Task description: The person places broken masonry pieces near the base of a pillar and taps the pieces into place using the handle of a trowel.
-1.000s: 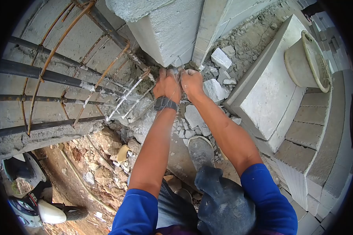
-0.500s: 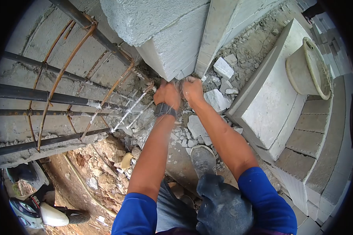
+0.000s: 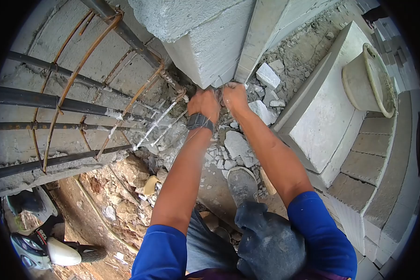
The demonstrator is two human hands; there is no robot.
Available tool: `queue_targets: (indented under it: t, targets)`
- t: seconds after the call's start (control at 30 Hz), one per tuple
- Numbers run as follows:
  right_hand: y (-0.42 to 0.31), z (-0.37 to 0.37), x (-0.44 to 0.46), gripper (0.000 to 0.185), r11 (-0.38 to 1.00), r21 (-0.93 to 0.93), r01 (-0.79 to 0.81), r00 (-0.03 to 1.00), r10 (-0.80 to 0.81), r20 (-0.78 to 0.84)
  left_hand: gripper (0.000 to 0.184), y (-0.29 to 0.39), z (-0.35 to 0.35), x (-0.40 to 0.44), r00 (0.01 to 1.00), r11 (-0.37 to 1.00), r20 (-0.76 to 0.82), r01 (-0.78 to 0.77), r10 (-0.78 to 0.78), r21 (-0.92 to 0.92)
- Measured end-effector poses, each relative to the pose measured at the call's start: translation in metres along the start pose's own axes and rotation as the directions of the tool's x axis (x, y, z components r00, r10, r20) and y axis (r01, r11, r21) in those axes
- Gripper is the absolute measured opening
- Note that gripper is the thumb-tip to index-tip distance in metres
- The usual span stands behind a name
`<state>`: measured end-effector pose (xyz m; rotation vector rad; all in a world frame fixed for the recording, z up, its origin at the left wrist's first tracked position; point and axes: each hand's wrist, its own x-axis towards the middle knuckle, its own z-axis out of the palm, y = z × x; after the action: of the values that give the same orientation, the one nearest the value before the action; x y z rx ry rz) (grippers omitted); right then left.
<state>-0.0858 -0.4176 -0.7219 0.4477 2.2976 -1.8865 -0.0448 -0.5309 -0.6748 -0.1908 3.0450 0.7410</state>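
Both of my hands are close together at the foot of a pale block wall, beside an upright board. My left hand, with a dark watch on the wrist, is closed at the wall's lower corner. Just to its right, my right hand is closed in a pinch near the foot of the board. A thin string or wire curls up between them, and fine strands trail by my left wrist. The fingertips are partly hidden, so exactly how each hand grips the strand is unclear.
At left, a cage of steel rebar reaches close to my left hand. Broken block pieces litter the ground around my shoe. On the right, a bucket rests on large blocks. A motorbike stands lower left.
The view has shifted slightly. My hands remain at the wall's foot, the right now a little higher in view and its fingers more bent. The thin loop between them shows more clearly.
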Motion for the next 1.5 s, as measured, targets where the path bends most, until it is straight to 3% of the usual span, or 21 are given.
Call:
queue_targets:
  t: [0.1, 0.2, 0.27, 0.37, 0.47, 0.57, 0.67, 0.87, 1.1, 1.27, 1.47, 1.5]
  targets:
    - [-0.014, -0.005, -0.015, 0.031, 0.996, 0.055, -0.071, 0.996, 0.068, 0.057, 0.033, 0.0, -0.006, 0.003, 0.999, 1.0, 0.046, 0.027, -0.027, -0.001]
    - [-0.025, -0.027, -0.059, 0.035, 0.995, -0.006, -0.096, 0.994, 0.096, 0.057, 0.035, 0.0, -0.011, -0.002, 1.0, 0.998, -0.021, 0.007, -0.009, -0.07]
    - [-0.013, -0.064, -0.096, 0.039, 0.995, -0.094, 0.034, 0.996, -0.026, 0.082, 0.037, -0.001, -0.011, -0.006, 1.0, 0.996, -0.002, 0.008, -0.009, -0.087]
    - [0.01, -0.116, -0.153, 0.035, 0.932, -0.328, 0.154, 0.984, -0.174, -0.033, 0.038, 0.005, -0.011, -0.009, 0.998, 0.994, -0.01, 0.057, -0.058, -0.096]
    - [0.032, -0.156, -0.202, 0.029, 0.794, -0.537, 0.286, 0.944, -0.331, 0.013, 0.036, 0.002, -0.003, -0.009, 0.996, 0.992, -0.068, 0.053, -0.06, -0.111]
    - [0.049, -0.171, -0.231, 0.04, 0.602, -0.728, 0.327, 0.905, -0.422, 0.058, 0.035, 0.005, -0.004, -0.009, 0.996, 0.995, -0.06, 0.062, -0.066, -0.076]
    - [0.069, -0.178, -0.242, 0.056, 0.531, -0.821, 0.21, 0.969, -0.222, 0.104, 0.035, 0.008, -0.006, -0.006, 0.994, 0.995, -0.071, 0.075, -0.079, -0.061]
    - [0.074, -0.176, -0.233, 0.064, 0.565, -0.825, 0.024, 0.995, 0.063, 0.072, 0.033, 0.001, -0.002, -0.009, 0.99, 0.999, -0.137, -0.028, 0.022, -0.039]
    - [0.083, -0.175, -0.236, 0.058, 0.562, -0.827, 0.035, 0.998, 0.015, 0.053, 0.029, 0.0, 0.005, -0.016, 0.982, 0.993, -0.153, -0.103, 0.112, 0.065]
    - [0.1, -0.171, -0.258, 0.056, 0.573, -0.815, 0.084, 0.996, -0.035, 0.078, 0.025, 0.011, -0.006, -0.013, 0.998, 0.995, -0.052, -0.016, 0.021, 0.094]
    - [0.127, -0.165, -0.261, 0.053, 0.583, -0.812, -0.008, 0.99, 0.118, 0.075, 0.031, 0.007, -0.004, -0.008, 0.998, 0.998, -0.041, -0.037, 0.039, 0.052]
    - [0.132, -0.166, -0.264, 0.051, 0.604, -0.797, 0.021, 0.995, 0.066, 0.076, 0.03, 0.007, -0.003, -0.008, 0.999, 0.998, -0.039, -0.035, 0.037, 0.05]
